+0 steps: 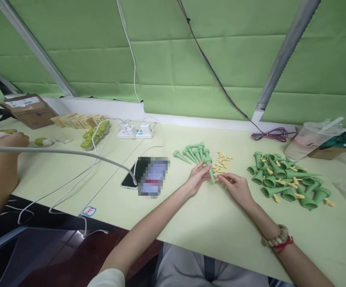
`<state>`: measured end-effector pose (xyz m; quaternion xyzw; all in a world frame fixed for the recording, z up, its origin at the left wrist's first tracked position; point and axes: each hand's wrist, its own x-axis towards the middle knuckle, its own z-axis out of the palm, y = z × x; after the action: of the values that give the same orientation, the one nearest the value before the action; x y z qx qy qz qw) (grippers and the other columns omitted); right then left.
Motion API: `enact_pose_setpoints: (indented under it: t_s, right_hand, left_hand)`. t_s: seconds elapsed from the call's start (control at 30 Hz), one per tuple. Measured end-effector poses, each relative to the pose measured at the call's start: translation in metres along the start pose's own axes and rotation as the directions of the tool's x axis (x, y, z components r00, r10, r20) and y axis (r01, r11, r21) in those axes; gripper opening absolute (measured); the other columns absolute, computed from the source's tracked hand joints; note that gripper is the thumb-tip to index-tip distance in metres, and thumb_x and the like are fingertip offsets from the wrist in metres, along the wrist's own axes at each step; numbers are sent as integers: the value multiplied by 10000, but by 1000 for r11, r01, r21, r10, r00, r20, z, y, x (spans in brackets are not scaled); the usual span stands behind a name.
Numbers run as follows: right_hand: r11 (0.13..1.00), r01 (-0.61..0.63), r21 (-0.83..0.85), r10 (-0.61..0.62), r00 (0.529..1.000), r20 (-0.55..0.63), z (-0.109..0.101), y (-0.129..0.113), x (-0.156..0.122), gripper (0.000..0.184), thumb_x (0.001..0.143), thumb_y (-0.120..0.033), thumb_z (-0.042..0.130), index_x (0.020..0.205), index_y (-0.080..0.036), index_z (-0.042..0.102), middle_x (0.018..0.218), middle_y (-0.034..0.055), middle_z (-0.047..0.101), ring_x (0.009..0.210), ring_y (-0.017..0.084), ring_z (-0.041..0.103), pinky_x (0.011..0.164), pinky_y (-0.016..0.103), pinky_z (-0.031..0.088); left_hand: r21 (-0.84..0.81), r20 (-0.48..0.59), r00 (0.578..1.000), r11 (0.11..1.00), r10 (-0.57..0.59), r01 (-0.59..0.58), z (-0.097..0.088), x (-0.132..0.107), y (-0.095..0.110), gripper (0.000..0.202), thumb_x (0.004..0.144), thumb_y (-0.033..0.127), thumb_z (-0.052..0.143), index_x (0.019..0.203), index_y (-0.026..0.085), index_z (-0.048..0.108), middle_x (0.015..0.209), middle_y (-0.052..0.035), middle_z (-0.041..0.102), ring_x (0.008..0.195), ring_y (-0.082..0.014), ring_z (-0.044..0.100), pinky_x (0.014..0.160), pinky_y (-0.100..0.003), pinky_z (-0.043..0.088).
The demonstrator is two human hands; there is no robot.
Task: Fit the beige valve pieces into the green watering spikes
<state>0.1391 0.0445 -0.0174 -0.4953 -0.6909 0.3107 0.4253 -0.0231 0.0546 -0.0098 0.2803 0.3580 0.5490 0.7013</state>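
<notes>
My left hand (197, 178) is closed around a green plastic spike (209, 163), a hollow cone whose narrow tip points down toward me. Right beside that tip, my right hand (235, 186) pinches what looks like a small yellow plastic piece, mostly covered by the fingertips. Just beyond both hands lies a little heap of loose yellow pieces (223, 159). Several more green spikes (190, 152) rest behind my left hand. To the right spreads a larger pile of green spikes (280, 171), many with yellow pieces attached.
Left of my hands lie a phone (131, 177) and a white power strip (135, 131) with trailing cables. A plastic cup (300, 139) and a small cardboard box (325, 151) stand at the back right. At far left, another person's hand (9, 139) works near green-and-white items.
</notes>
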Motion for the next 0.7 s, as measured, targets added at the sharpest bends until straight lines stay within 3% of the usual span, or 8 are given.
enact_pose_setpoints:
  t_s: [0.13, 0.27, 0.47, 0.57, 0.7]
  right_hand:
    - [1000, 10, -22, -9, 999, 46, 0, 0, -1, 332, 757, -481, 569, 710, -178, 695, 634, 38, 682, 523, 162, 587, 527, 276, 476]
    - [999, 19, -47, -18, 999, 29, -1, 1, -1, 341, 760, -486, 562, 780, -173, 697, 684, 47, 693, 511, 157, 577, 510, 279, 471]
    - [986, 94, -140, -87, 994, 59, -1, 11, 0, 321, 766, -473, 561, 856, -192, 688, 791, 57, 705, 560, 158, 586, 557, 297, 493]
    - [980, 121, -159, -108, 991, 84, -1, 14, 1, 303, 773, -465, 560, 874, -204, 675, 880, 57, 697, 576, 150, 584, 555, 290, 489]
    - [980, 107, -168, -106, 994, 16, -4, 13, 1, 305, 783, -471, 554, 866, -197, 658, 887, 58, 688, 571, 142, 572, 549, 281, 475]
  left_hand:
    - [18, 19, 998, 998, 53, -53, 3, -1, 4, 429, 713, 275, 693, 1062, 126, 493, 772, -61, 685, 615, -129, 648, 659, -240, 484]
    - [51, 66, 997, 998, 39, -42, 0, -1, 5, 268, 740, 316, 656, 882, 142, 510, 816, -72, 694, 596, -122, 647, 646, -232, 479]
    - [49, 56, 998, 999, -8, 5, -6, 4, 4, 270, 730, 298, 644, 910, 147, 512, 791, -52, 697, 480, -95, 605, 530, -205, 449]
    - [56, 24, 1000, 998, 8, -10, -5, 4, 5, 249, 705, 250, 661, 871, 145, 507, 782, -50, 693, 498, -96, 610, 548, -209, 454]
    - [43, 4, 1000, 999, 17, -18, -1, 1, 4, 294, 663, 175, 703, 868, 147, 493, 827, -59, 691, 588, -104, 630, 648, -238, 479]
